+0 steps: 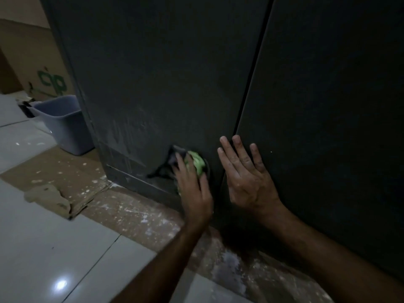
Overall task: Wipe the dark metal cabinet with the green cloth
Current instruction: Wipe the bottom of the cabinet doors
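Leftmost, we see a cardboard box (32,68) with green lettering standing against the wall, and just in front of it a pale blue plastic bin (63,123) on the floor beside the cabinet's corner. Below that, torn brown cardboard sheets (72,182) spattered with white specks lie on the glossy tile floor (43,248) along the cabinet's base. Next comes the dark metal cabinet (164,73), which fills most of our view: its 2 matte, near-black doors meet at a thin vertical seam, and the lower part of the left door shows pale dusty streaks and smears. Low on that left door, our left hand (193,189) presses the green cloth (196,164) against the metal, fingers curled over the bunched fabric; the cloth is bright green in the middle with a darker, greyish edge trailing to the left. Just right of the seam, our right hand (247,173) lies flat on the right door, fingers straight and slightly spread, touching the surface.
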`<state>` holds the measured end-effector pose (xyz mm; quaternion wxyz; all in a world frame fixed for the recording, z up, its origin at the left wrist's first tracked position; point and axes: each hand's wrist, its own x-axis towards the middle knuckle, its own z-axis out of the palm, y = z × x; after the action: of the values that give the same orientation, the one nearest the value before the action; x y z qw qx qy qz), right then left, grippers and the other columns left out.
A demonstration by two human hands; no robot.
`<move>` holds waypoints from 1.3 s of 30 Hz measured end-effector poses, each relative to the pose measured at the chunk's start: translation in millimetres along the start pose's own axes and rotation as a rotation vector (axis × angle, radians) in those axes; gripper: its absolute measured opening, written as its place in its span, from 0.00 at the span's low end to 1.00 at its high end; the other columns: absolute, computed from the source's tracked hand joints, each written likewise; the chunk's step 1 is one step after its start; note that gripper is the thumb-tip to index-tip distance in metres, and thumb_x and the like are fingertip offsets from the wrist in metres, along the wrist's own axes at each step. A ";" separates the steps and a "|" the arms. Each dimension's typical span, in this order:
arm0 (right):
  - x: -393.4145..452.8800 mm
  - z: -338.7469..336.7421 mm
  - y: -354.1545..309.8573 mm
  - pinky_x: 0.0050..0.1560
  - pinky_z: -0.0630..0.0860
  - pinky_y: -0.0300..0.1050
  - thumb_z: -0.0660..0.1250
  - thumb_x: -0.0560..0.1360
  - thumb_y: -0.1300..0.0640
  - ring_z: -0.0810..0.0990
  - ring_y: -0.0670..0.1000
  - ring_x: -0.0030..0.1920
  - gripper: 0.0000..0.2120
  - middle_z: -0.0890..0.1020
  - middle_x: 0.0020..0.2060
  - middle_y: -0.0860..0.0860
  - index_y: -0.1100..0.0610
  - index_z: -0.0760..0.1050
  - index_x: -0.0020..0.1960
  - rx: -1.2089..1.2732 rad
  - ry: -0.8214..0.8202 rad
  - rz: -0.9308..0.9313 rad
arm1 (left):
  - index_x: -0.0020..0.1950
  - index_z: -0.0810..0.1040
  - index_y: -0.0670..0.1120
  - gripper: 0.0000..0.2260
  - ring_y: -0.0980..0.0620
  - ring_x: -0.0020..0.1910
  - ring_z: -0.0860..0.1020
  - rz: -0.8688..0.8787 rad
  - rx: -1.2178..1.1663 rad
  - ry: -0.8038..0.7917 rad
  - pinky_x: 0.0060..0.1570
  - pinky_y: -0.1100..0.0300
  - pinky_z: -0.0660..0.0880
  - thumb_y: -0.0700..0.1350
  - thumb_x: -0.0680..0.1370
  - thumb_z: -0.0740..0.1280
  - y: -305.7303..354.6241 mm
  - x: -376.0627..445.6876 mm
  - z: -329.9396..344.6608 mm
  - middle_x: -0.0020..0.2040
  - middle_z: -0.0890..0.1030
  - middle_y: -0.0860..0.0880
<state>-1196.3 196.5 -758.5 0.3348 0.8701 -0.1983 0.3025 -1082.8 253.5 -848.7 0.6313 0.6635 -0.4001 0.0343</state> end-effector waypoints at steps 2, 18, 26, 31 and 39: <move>0.6 0.1 -2.8 0.79 0.43 0.58 0.61 0.75 0.60 0.51 0.57 0.80 0.31 0.58 0.79 0.57 0.62 0.60 0.77 0.007 -0.004 0.013 | 0.78 0.40 0.67 0.30 0.52 0.81 0.43 -0.059 -0.035 -0.113 0.78 0.54 0.46 0.50 0.83 0.54 -15.6 -29.2 -4.5 0.81 0.41 0.58; 1.7 4.4 -6.6 0.79 0.42 0.59 0.59 0.75 0.59 0.52 0.57 0.80 0.31 0.58 0.79 0.56 0.60 0.61 0.78 -0.075 -0.016 0.031 | 0.81 0.47 0.51 0.26 0.49 0.81 0.48 -0.222 -0.022 0.062 0.78 0.55 0.50 0.46 0.85 0.54 -40.2 51.5 -49.4 0.82 0.46 0.51; 2.1 2.9 -7.4 0.79 0.42 0.59 0.61 0.74 0.59 0.51 0.57 0.80 0.33 0.57 0.79 0.56 0.60 0.60 0.78 -0.055 -0.023 0.040 | 0.82 0.51 0.53 0.29 0.47 0.81 0.48 0.132 0.095 0.127 0.78 0.50 0.49 0.47 0.82 0.55 -7.7 102.6 -46.8 0.83 0.47 0.53; 2.5 -0.2 -9.2 0.79 0.42 0.60 0.62 0.73 0.59 0.51 0.57 0.80 0.34 0.58 0.79 0.56 0.60 0.59 0.77 -0.079 -0.022 0.039 | 0.81 0.44 0.54 0.30 0.52 0.81 0.49 -0.104 0.011 -0.035 0.77 0.57 0.51 0.42 0.85 0.56 -67.1 28.6 -55.5 0.81 0.45 0.57; 3.3 -0.1 -8.0 0.79 0.40 0.59 0.59 0.74 0.59 0.50 0.56 0.80 0.32 0.56 0.79 0.55 0.60 0.59 0.78 -0.044 -0.043 0.053 | 0.82 0.49 0.46 0.28 0.53 0.80 0.49 -0.157 -0.033 0.220 0.77 0.62 0.46 0.45 0.83 0.54 -42.5 112.0 -58.0 0.83 0.48 0.47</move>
<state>-1189.6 201.8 -760.0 0.3412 0.8633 -0.2350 0.2880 -955.9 244.2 -809.9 0.6829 0.6746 -0.2757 0.0506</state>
